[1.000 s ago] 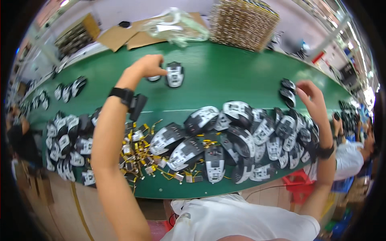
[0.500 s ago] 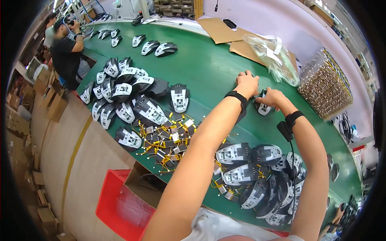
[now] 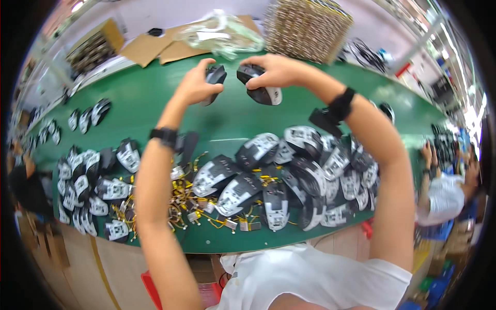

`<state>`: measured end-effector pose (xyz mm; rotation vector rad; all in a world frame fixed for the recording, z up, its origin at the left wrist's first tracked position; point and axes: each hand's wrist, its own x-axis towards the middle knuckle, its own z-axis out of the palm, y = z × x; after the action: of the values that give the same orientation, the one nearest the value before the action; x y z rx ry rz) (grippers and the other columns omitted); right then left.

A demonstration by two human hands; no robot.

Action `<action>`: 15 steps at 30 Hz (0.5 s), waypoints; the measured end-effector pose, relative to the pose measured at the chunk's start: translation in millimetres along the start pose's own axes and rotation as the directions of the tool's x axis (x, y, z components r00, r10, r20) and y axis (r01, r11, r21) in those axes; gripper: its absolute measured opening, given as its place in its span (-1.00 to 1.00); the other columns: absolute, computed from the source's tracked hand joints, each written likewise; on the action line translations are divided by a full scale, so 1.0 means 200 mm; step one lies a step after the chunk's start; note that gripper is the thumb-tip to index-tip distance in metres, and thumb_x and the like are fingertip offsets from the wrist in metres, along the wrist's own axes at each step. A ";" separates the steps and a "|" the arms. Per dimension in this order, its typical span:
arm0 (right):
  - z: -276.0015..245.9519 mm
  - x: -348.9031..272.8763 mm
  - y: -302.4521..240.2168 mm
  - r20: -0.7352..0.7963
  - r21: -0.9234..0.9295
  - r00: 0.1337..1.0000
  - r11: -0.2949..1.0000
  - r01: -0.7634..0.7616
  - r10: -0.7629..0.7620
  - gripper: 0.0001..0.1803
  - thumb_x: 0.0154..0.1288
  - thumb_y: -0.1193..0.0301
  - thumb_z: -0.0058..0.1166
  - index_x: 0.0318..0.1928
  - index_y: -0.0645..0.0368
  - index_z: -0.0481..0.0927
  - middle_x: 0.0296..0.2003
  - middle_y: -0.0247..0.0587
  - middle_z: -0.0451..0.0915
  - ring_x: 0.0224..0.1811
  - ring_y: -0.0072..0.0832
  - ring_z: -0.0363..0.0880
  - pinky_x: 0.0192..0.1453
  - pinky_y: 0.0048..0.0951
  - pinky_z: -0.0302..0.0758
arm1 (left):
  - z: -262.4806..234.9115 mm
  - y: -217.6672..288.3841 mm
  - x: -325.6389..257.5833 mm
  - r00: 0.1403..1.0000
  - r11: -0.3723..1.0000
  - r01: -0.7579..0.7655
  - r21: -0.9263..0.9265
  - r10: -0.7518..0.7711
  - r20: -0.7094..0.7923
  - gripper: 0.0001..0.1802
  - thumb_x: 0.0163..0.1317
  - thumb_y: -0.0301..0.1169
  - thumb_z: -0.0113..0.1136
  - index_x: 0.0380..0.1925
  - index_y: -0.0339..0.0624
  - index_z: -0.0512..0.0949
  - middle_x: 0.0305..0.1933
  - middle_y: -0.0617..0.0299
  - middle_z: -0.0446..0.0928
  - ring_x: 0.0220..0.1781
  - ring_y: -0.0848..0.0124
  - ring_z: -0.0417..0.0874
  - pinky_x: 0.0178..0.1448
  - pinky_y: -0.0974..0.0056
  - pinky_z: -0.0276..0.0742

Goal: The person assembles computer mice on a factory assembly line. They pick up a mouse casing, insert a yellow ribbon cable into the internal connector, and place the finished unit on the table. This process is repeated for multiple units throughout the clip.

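Note:
Over the far part of the green bench (image 3: 227,121), both hands are raised side by side with a small gap between them. My left hand (image 3: 194,87) grips a dark computer mouse shell (image 3: 215,77) by its sides, thumb toward me. In my right hand (image 3: 276,71) is another mouse shell (image 3: 266,95), black with a pale grey end. Nearer me lies a pile of black-and-grey mouse shells (image 3: 276,204), some overlapping. Beside it, partly behind my left forearm, small battery packs with yellow tape and wires (image 3: 178,194) lie heaped.
More mouse shells (image 3: 77,178) are piled at the left, with a short row (image 3: 101,111) beyond. Cardboard sheets (image 3: 147,47), a clear plastic bag (image 3: 222,36) and a tall stack of ridged trays (image 3: 307,28) line the back. People sit at left (image 3: 31,188) and right (image 3: 447,199).
The view has swung to the right. Both hands, earlier low over the bench with the right one on a mouse shell, are now held up, each showing a shell in its grip.

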<state>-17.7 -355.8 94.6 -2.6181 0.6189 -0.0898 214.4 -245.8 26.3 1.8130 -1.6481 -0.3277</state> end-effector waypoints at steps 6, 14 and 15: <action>-0.30 -0.97 -0.14 -0.108 -0.221 0.994 0.975 -0.015 -0.009 -0.25 -0.01 0.18 0.25 0.28 -0.05 0.45 -0.08 0.06 0.48 -0.10 -0.07 0.56 -0.01 -0.20 0.52 | -0.03 0.76 -0.50 0.782 0.830 -0.520 -0.201 0.557 0.281 -0.05 -0.22 -0.33 0.36 0.31 -0.21 0.27 0.19 -0.11 0.45 0.21 0.07 0.52 0.30 0.12 0.41; -0.10 -1.36 -0.33 -0.086 -0.155 0.994 0.984 -0.085 0.072 -0.18 -0.08 0.28 0.29 0.32 -0.12 0.41 -0.06 -0.01 0.43 -0.16 -0.06 0.51 -0.03 -0.21 0.50 | 0.28 0.77 -0.72 0.702 0.834 -0.539 -0.119 0.523 0.483 -0.04 -0.18 -0.29 0.48 0.30 -0.15 0.25 0.14 -0.08 0.42 0.17 -0.07 0.47 0.21 0.03 0.43; -0.09 -1.37 -0.34 -0.083 -0.134 0.994 0.987 -0.086 0.075 -0.17 -0.09 0.28 0.30 0.32 -0.11 0.41 -0.04 -0.01 0.43 -0.14 -0.06 0.51 -0.03 -0.23 0.50 | 0.28 0.75 -0.73 0.713 0.839 -0.527 -0.136 0.523 0.466 -0.03 -0.17 -0.27 0.50 0.31 -0.14 0.25 0.15 -0.08 0.42 0.18 -0.07 0.47 0.22 0.03 0.43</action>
<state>-238.7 -187.8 151.2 -2.7283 0.7834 -0.1292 36.7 -121.1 40.9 1.2216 -2.4375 -0.5493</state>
